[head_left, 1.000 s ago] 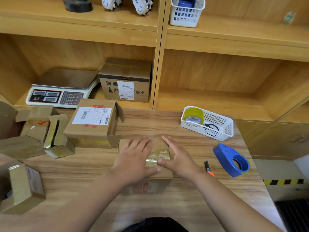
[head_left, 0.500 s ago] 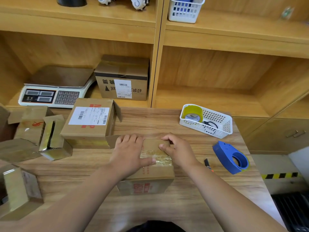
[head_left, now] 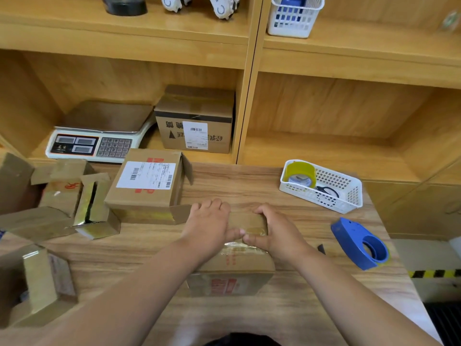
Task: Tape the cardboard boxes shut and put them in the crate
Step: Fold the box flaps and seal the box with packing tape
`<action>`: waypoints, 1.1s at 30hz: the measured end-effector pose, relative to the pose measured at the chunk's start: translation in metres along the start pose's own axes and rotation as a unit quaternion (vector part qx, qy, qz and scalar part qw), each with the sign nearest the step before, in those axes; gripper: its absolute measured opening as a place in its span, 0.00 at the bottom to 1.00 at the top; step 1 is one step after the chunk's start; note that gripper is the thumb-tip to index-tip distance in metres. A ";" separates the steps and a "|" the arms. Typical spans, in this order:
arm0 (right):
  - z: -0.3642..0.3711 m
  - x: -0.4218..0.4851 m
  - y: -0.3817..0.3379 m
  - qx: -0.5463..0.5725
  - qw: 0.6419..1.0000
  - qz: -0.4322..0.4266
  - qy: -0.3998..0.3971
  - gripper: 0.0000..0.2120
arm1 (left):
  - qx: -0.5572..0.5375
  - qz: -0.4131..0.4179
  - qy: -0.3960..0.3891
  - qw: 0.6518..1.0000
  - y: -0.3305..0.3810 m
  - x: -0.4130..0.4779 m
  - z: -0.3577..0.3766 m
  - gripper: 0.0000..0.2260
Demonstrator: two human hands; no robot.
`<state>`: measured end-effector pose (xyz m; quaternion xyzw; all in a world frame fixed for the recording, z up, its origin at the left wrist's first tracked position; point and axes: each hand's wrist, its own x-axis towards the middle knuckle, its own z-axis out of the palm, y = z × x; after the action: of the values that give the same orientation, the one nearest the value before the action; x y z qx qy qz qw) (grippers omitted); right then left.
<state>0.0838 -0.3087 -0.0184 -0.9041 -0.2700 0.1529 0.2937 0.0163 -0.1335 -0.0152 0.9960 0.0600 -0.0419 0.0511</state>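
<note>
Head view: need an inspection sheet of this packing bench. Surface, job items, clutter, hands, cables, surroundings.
Surface: wooden table, wood-grain top, crowded at left.
Job's things: small box at front centre, clear tape across its top; labelled box behind-left, side flap open; open boxes at left; blue tape dispenser at right; crate not in view.
Clutter: white basket holding yellow tape roll and scissors.
Hands: left hand and right hand both on the small box, fingers curled over its far edge, thumbs pressing the tape.
Cables: nothing seen.
Surroundings: shelving behind with scale and taped carton; hazard stripe on floor at right.
</note>
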 end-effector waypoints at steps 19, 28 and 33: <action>0.014 0.000 -0.017 -0.145 0.988 -0.047 -0.014 0.34 | -0.167 -0.005 0.154 0.974 -0.007 -0.007 0.007 0.10; 0.013 0.004 -0.018 -0.096 0.995 -0.021 0.002 0.22 | -0.179 0.028 -0.077 0.980 -0.065 -0.028 0.008 0.53; 0.012 0.001 -0.023 -0.218 0.973 -0.071 0.006 0.32 | -0.277 0.024 -0.049 0.959 -0.065 -0.030 0.016 0.46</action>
<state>0.0701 -0.2877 -0.0139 -0.9257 -0.3589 0.0639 0.1008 -0.0229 -0.0742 -0.0345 0.9408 0.0424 -0.0714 0.3286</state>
